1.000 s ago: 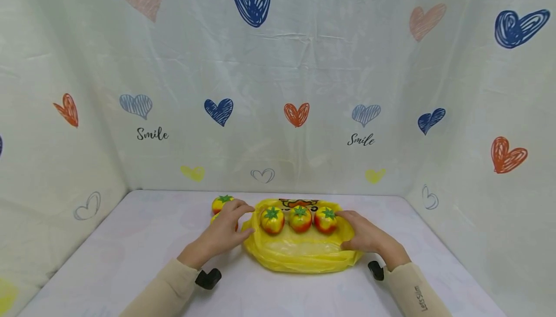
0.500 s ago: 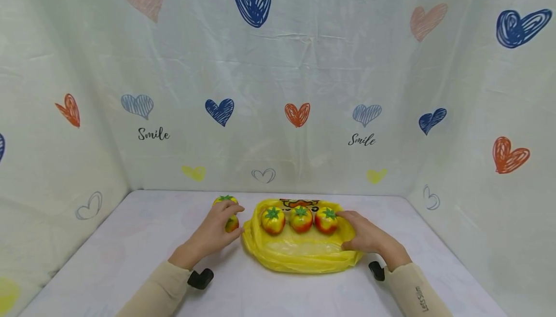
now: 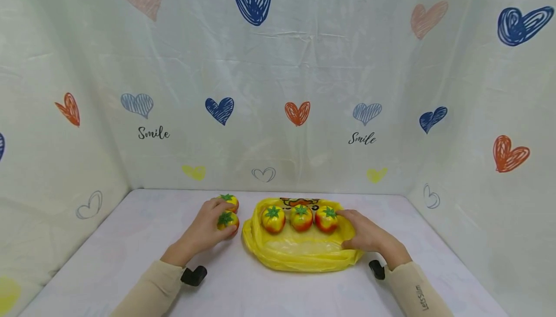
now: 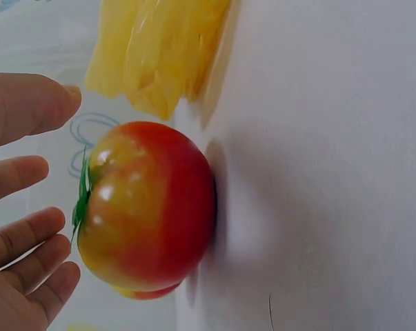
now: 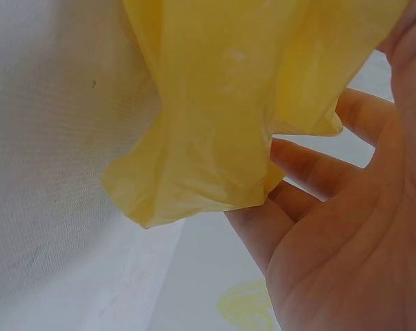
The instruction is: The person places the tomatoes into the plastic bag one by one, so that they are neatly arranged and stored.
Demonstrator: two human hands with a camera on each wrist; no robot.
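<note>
Three yellow-red toy tomatoes (image 3: pixel 301 218) with green leaf tops sit in a row on a yellow plastic bag (image 3: pixel 295 260). Left of the bag, my left hand (image 3: pixel 207 225) reaches around a front tomato (image 3: pixel 228 221); another tomato (image 3: pixel 230 202) sits just behind it. In the left wrist view, the spread fingers (image 4: pixel 32 231) and thumb stand apart from the tomato (image 4: pixel 149 207). At the bag's right side, my right hand (image 3: pixel 367 232) rests with fingers and thumb spread. Seen from the right wrist, bag folds (image 5: pixel 214 138) cover part of its fingers (image 5: pixel 311 162).
Everything lies on a pale table (image 3: pixel 278 297). Behind it hangs a white curtain (image 3: pixel 278 66) printed with hearts, and its sides rise at left and right. Black wrist cameras (image 3: pixel 194 275) sit below both cuffs.
My left hand has moved left from the bag's edge to around the front tomato, which shows more fully now. My right hand has stayed at the bag's right side.
</note>
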